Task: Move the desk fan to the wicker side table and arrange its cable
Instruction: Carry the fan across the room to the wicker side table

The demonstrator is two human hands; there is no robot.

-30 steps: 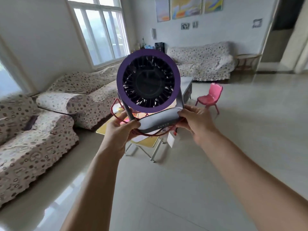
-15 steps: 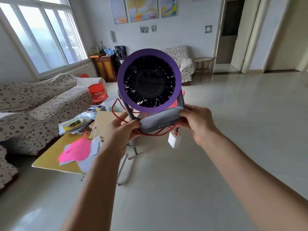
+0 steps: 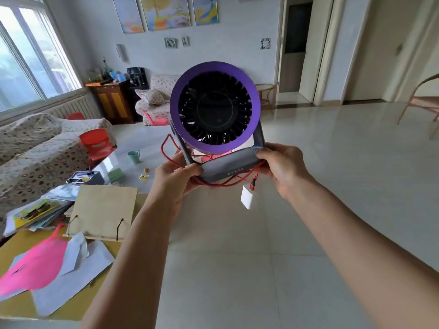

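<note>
I hold the desk fan [image 3: 215,106] up at chest height in front of me: a purple ring around black blades on a grey base. My left hand [image 3: 174,176] grips the base's left corner together with loops of the red cable [image 3: 221,184]. At the base's right corner my right hand [image 3: 282,168] holds on. A white plug [image 3: 248,199] dangles from the cable below the base. The wicker side table [image 3: 266,91] stands far back by the wall, partly hidden behind the fan.
A yellow table [image 3: 21,302] with papers, a pink sheet and a wooden stand lies at lower left. Beyond it are a glass coffee table [image 3: 123,162] with a mug, patterned sofas and red stools. A wicker chair [image 3: 422,100] stands at right. Open tiled floor stretches ahead.
The view has swung right and moved forward: the sofas slid off to the left, and the doorway and wicker side table came into view. Both hands keep the same grip on the fan.
</note>
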